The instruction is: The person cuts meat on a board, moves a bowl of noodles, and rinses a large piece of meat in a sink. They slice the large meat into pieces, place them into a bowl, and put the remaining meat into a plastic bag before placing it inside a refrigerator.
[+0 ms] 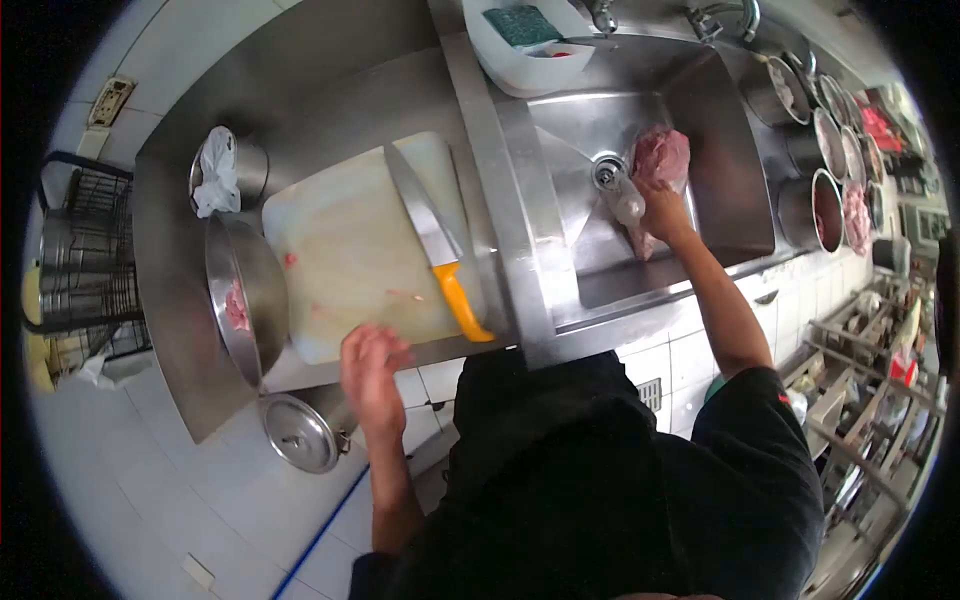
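In the steel sink (600,285), my right hand (664,212) closes around a large piece of raw meat (662,155), which shows above and below my fingers. Beside that hand, near the drain (607,173), is a whitish translucent thing (627,205) that I cannot make out. My left hand (372,375) is raised at the front edge of the counter with its fingers loosely apart, holding nothing. It is nearest to the white cutting board (350,230). A knife with a yellow handle (458,300) lies on the board's right side, among small meat scraps.
Left of the board, a steel bowl (262,290) holds some meat, and a pot with a plastic bag (217,170) stands behind it. A white tub (490,70) sits behind the sink. Several pots (800,215) line the right counter. A lidded pot (300,432) is below the counter.
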`<state>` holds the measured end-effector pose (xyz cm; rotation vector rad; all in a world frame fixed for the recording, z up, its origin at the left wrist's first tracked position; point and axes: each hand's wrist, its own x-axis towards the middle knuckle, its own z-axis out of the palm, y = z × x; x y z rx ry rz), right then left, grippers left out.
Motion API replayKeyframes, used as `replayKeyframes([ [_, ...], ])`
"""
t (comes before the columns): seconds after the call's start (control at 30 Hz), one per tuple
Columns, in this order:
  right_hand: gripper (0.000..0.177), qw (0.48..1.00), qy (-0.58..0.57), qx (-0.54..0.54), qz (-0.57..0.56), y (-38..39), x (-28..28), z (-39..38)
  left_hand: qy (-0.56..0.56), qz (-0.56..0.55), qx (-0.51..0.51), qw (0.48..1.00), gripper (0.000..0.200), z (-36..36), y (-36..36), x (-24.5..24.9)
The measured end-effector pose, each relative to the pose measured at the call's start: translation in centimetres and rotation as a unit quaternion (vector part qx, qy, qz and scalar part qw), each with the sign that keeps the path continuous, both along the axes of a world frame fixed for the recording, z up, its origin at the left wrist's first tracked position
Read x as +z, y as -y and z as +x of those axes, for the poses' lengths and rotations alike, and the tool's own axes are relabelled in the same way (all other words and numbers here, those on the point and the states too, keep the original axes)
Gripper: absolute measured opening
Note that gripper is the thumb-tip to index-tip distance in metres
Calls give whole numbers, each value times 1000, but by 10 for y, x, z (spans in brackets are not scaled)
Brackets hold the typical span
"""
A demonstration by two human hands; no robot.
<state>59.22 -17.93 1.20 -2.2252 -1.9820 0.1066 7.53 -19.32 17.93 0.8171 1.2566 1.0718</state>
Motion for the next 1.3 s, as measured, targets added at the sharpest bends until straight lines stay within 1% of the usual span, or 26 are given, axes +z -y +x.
replayKeyframes([
  [0.07,34,991,97,81,-48,3,-32,33,-14,49,-115,992,39,81,-8,11],
  [0.1,21,977,123,132,-110,7,-43,49,-29,61,-169,983,40,127,-12,11],
  [0.17,18,968,23,188,-164,18,-49,80,-120,116,-295,941,49,223,-24,-22],
  [0.2,16,959,-27,209,-191,28,-50,94,-163,111,-336,921,61,274,-27,-36],
  [0.23,11,960,-67,222,-156,35,-37,101,-202,200,-343,895,69,321,-25,-65],
  [0.27,10,965,-125,189,-131,39,-24,105,-238,289,-349,859,76,362,-21,-100],
  [0.33,10,961,-237,117,-85,52,-4,112,-363,368,-348,782,81,436,-2,-162],
  [0.37,9,947,-292,126,-55,56,2,118,-347,346,-374,787,81,466,5,-192],
  [0.4,10,936,-338,75,-63,63,20,121,-331,321,-400,792,80,488,11,-210],
  [0.43,10,920,-384,8,-80,76,39,126,-257,303,-370,840,52,502,13,-184],
  [0.47,11,898,-426,-57,-92,81,54,136,-233,265,-401,845,45,516,13,-178],
  [0.53,14,854,-497,-115,-100,89,69,157,-187,183,-465,846,32,537,17,-176],
  [0.57,15,828,-532,-145,-105,94,73,166,-174,159,-444,864,32,543,24,-175],
  [0.67,23,863,-469,-167,-82,64,71,185,-286,55,-453,843,42,537,43,-179],
  [0.7,31,893,-419,-158,-54,46,48,196,-293,32,-501,814,45,528,41,-190],
  [0.77,40,922,-345,-178,-6,3,6,212,-305,-18,-590,747,51,503,33,-215],
  [0.87,65,935,-292,-194,-47,-63,-29,222,-128,-143,-506,841,64,474,12,-164],
  [0.9,72,937,-291,-187,-54,-84,-51,230,-113,-207,-441,866,77,466,2,-189],
  [0.93,78,938,-289,-180,-65,-99,-66,236,-86,-257,-382,883,79,456,-4,-213],
  [1.0,81,929,-293,-190,-123,-122,-88,251,-25,-349,-254,902,86,440,-19,-253],
  [1.03,78,930,-282,-189,-139,-127,-109,259,40,-360,-221,905,97,442,-17,-267],
  [1.07,75,932,-269,-188,-156,-133,-129,268,39,-319,-263,910,102,450,-14,-269],
  [1.1,73,853,-430,-163,-246,-133,-147,284,37,-277,-305,911,107,462,-9,-265],
  [1.13,72,740,-571,-136,-330,-131,-158,291,34,-233,-347,908,113,473,-6,-267],
  [1.23,64,700,-622,-170,-307,-116,-129,282,-18,-182,-226,957,127,504,0,-312],
  [1.3,57,687,-658,-169,-258,-115,-130,279,-36,-147,-212,965,121,508,-2,-321],
])
